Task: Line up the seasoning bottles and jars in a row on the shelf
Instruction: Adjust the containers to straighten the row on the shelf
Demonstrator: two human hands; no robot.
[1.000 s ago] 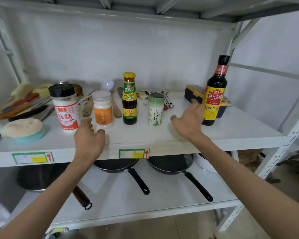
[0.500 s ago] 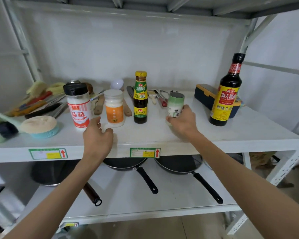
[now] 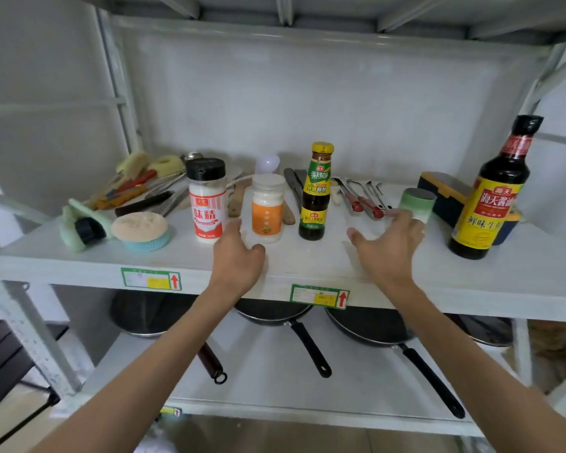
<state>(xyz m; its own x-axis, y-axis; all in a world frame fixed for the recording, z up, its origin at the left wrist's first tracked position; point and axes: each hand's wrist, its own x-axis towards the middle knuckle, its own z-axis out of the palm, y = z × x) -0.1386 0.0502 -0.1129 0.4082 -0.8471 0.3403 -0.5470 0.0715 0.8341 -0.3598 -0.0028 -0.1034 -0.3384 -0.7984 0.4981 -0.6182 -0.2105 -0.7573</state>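
White metal shelf (image 3: 307, 256), seasoning containers standing upright along its middle. From the left: white plastic shaker with black cap and red label (image 3: 206, 201), small white jar with orange label (image 3: 267, 208), dark sauce bottle with yellow cap and green-yellow label (image 3: 315, 192), pale green cylindrical can with dark lid (image 3: 417, 204), tall dark soy sauce bottle with black cap and yellow-red label (image 3: 490, 191) far right. Left hand (image 3: 237, 256) rests at the shelf front, fingers loosely curled, holding nothing, fingertips just below the gap between shaker and orange jar. Right hand (image 3: 388, 246) spread open, fingers reaching to the green can; contact or grip cannot be told, the can blurred. Wide gap between dark sauce bottle and green can. Utensils (image 3: 363, 197) lie behind. Black frying pans (image 3: 366, 328) on the lower shelf.
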